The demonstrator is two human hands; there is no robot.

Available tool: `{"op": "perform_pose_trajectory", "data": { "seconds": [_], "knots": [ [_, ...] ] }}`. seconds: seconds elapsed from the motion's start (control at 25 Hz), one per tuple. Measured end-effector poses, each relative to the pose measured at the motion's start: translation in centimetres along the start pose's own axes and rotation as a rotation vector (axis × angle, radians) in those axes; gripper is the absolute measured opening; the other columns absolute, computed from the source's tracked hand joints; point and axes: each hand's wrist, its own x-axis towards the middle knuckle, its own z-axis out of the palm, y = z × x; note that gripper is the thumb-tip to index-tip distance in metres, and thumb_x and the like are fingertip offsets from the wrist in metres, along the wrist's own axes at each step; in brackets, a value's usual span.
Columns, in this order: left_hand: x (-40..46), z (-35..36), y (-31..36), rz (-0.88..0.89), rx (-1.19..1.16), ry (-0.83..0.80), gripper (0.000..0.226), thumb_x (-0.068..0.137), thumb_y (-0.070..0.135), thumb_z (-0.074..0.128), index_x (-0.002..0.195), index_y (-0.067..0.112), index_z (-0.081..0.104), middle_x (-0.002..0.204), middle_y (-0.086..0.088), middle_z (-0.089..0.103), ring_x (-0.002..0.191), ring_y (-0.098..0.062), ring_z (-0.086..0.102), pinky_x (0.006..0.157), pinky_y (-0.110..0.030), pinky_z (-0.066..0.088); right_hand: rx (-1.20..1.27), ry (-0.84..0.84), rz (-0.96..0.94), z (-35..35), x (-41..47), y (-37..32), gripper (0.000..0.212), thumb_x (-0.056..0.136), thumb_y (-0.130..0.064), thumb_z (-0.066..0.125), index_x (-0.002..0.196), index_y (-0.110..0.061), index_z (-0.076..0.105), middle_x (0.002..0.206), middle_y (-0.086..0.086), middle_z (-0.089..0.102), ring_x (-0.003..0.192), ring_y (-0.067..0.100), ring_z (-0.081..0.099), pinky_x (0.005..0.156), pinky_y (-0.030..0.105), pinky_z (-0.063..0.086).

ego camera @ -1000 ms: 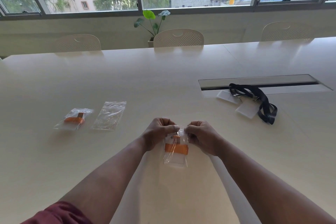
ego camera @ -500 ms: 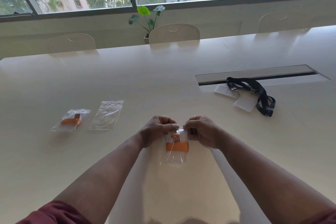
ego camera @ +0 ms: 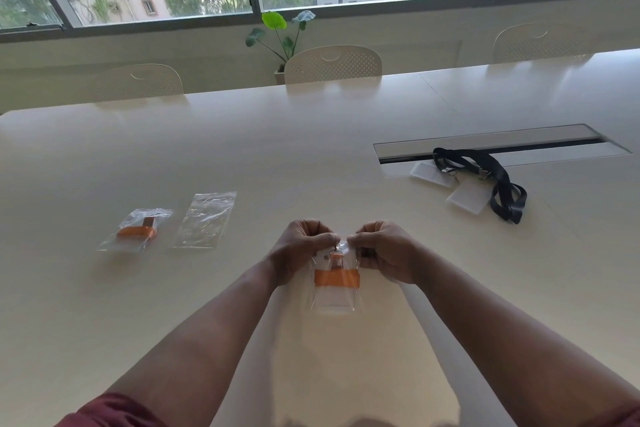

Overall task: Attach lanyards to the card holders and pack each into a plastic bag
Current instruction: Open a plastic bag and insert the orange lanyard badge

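A clear plastic bag [ego camera: 335, 291] hangs just above the table in front of me, with a card holder and a folded orange lanyard [ego camera: 336, 279] inside it. My left hand [ego camera: 301, 248] and my right hand [ego camera: 384, 250] pinch the bag's top edge from either side, fingertips almost meeting at the mouth. A packed bag [ego camera: 138, 230] with an orange lanyard lies at the left, and an empty bag [ego camera: 206, 220] beside it. Two black lanyards [ego camera: 498, 180] and two white card holders [ego camera: 465, 198] lie at the right.
The pale table [ego camera: 311, 149] has a recessed cable slot [ego camera: 491, 146] at the right, behind the black lanyards. Three white chairs [ego camera: 332, 64] stand along the far side, with a potted plant [ego camera: 284, 35] under the windows.
Both hands keep pinching the bag's top and have stayed in place. The camera view has shifted slightly. The bag hangs a little straighter.
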Motion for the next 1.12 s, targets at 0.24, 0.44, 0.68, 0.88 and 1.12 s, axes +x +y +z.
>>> {"op": "perform_pose_trajectory", "data": {
  "seconds": [0.24,0.44,0.68,0.88,1.12],
  "knots": [
    [0.1,0.0,-0.3,0.012,0.033,0.003,0.021,0.077,0.027,0.081,0.081,0.008,0.074,0.078,-0.012,0.070,0.069,-0.024,0.063,0.066,-0.033,0.052,-0.011,0.034,-0.059,0.3,-0.3,0.4,0.010,0.094,-0.007,0.070,0.087,0.000,0.068,0.076,0.014,0.069,0.069,0.023,0.069,0.067,0.034,0.061],
    [0.0,0.0,-0.2,-0.012,-0.029,0.011,0.020,0.075,0.025,0.082,0.082,0.008,0.075,0.080,-0.014,0.070,0.071,-0.026,0.064,0.070,-0.036,0.054,0.050,0.036,-0.115,0.2,-0.5,0.9,0.014,0.090,-0.009,0.074,0.080,-0.001,0.068,0.075,0.015,0.066,0.069,0.023,0.066,0.067,0.034,0.060],
    [-0.1,0.4,-0.3,-0.009,-0.017,0.072,0.021,0.074,0.026,0.082,0.081,0.008,0.074,0.080,-0.015,0.070,0.071,-0.028,0.064,0.069,-0.038,0.054,0.119,0.053,-0.139,0.1,-0.5,1.4,0.016,0.096,-0.008,0.066,0.083,-0.004,0.060,0.075,0.013,0.062,0.070,0.023,0.065,0.069,0.035,0.061],
    [-0.2,0.2,-0.3,0.000,0.003,0.034,0.021,0.077,0.028,0.081,0.082,0.009,0.075,0.083,-0.015,0.071,0.075,-0.030,0.065,0.073,-0.042,0.055,0.061,-0.028,-0.122,0.3,-0.5,1.0,0.015,0.096,-0.015,0.069,0.093,-0.001,0.067,0.081,0.015,0.067,0.073,0.023,0.065,0.073,0.036,0.059],
    [-0.2,0.2,-0.2,-0.006,0.043,-0.005,0.030,0.078,0.029,0.082,0.090,0.003,0.076,0.089,-0.020,0.071,0.082,-0.035,0.065,0.080,-0.047,0.053,-0.048,0.015,-0.104,0.7,0.0,1.0,0.011,0.091,-0.008,0.073,0.082,-0.002,0.070,0.069,0.009,0.066,0.060,0.016,0.064,0.056,0.026,0.054]
  ]
}}
